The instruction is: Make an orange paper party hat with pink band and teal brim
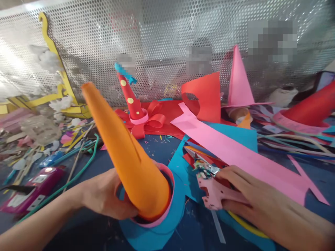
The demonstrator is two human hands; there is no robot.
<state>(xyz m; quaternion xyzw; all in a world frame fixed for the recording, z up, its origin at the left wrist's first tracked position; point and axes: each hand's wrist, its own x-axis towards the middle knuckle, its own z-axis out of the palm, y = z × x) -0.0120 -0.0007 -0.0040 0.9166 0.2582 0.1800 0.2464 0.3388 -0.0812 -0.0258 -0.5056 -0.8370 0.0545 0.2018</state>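
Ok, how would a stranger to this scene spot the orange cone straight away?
Over the dark blue table, find the left hand. It holds the base of the orange cone, which tilts toward the picture's left above a blue brim. Unlike the spotted red cone and pink cone behind it, this one is plain orange.

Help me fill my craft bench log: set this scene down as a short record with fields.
Left hand: the left hand holds the orange cone near its base
Cone: leaning, its base inside a pink-edged ring above a blue brim
Right hand: the right hand grips a pink glue gun
Beside right hand: a long pink paper strip
Behind: a red dotted cone and a pink cone
Picture's left: a purple device
Unclear: whether cone and ring are glued together
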